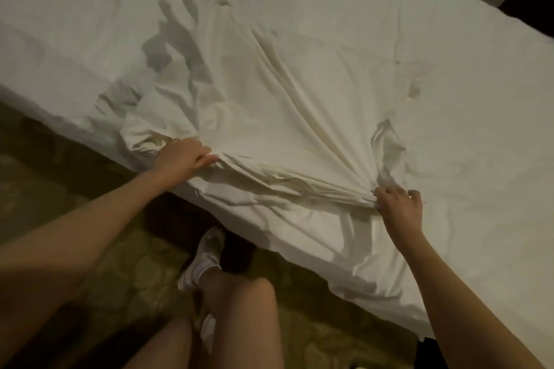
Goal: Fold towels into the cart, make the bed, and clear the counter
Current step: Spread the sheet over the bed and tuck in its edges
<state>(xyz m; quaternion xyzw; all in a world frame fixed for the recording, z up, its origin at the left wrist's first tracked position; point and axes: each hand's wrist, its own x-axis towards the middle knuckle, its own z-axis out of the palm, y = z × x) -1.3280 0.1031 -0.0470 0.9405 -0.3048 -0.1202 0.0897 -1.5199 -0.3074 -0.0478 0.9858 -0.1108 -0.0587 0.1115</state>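
Both hands, left hand (186, 156) and right hand (398, 207), clutch the rumpled white cotton sheet (269, 117), bunched between their grips on the bed; bed-making looks barely begun, smoothing remains.

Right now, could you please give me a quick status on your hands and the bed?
Left hand and right hand both gripping bunched white sheet. Sheet still wrinkled, gathered near the bed's edge. Nothing in the way.

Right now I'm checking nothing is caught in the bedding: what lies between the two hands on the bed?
In the head view, only the bunched white sheet, pulled into folds running from the left hand to the right hand. Nothing else shows.
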